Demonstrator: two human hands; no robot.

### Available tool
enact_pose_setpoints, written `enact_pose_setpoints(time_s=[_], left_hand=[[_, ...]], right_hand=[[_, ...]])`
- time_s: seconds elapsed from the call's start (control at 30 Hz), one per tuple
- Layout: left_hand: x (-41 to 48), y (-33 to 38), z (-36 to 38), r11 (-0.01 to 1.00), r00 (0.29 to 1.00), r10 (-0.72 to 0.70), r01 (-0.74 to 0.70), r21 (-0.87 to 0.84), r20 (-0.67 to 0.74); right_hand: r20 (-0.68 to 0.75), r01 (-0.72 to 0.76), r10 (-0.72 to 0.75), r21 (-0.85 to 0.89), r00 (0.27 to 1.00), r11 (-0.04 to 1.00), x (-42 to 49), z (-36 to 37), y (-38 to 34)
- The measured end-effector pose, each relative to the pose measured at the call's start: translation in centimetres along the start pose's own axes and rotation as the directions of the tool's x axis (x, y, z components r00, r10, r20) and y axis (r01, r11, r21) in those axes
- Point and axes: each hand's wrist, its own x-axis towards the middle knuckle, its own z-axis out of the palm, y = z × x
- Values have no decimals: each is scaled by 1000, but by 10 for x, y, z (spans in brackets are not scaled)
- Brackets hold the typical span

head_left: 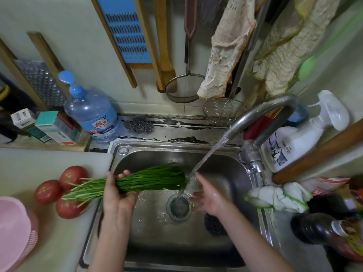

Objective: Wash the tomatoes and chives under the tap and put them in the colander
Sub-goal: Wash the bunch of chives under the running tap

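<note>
Left hand grips chives mid-bunch; right hand open under tap stream; swing leaf tips into water, fan stalks

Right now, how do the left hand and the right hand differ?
The left hand grips the chives; the right hand holds nothing, its fingers straight. The right hand reaches the stream; the left hand is to the side, clear of the stream. Both are over the sink.

Dim, flat, greenish light; soft sheen on the sink wall. Bowed toward 3 and 9 o'clock. Blurred on the dark bottle at 4 o'clock, the colander at 8.
</note>
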Motion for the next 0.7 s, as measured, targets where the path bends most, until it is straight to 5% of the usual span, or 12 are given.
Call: enact_pose_setpoints(time_s=[0.1, 0.17, 0.3, 0.47, 0.53, 0.7], left_hand=[[-4, -33, -1, 992, 996, -90, 88, 88, 24], [-6, -51, -2, 974, 984, -171, 162, 158, 48], [-3, -72, 2, 885, 942, -333, 297, 358, 43], [5, -97, 8, 650, 875, -485, 355, 672, 7], [10, -102, 9, 556, 844, -535, 377, 741, -28], [15, -115, 14, 243, 714, -698, 300, 923, -49]], right_hand=[[241, 2, -46, 180, 969, 984, -5, 16, 6], [164, 49, -110, 340, 980, 939, -3, 11, 1], [-104, 115, -85, 340, 991, 933, 8, -21, -1], [-163, 70, -15, 339, 986, 938, 5, -53, 12], [-190, 88, -37, 265, 981, 960, -2, -58, 19], [-87, 157, -182, -238, 979, 959, -29, -59, 26]])
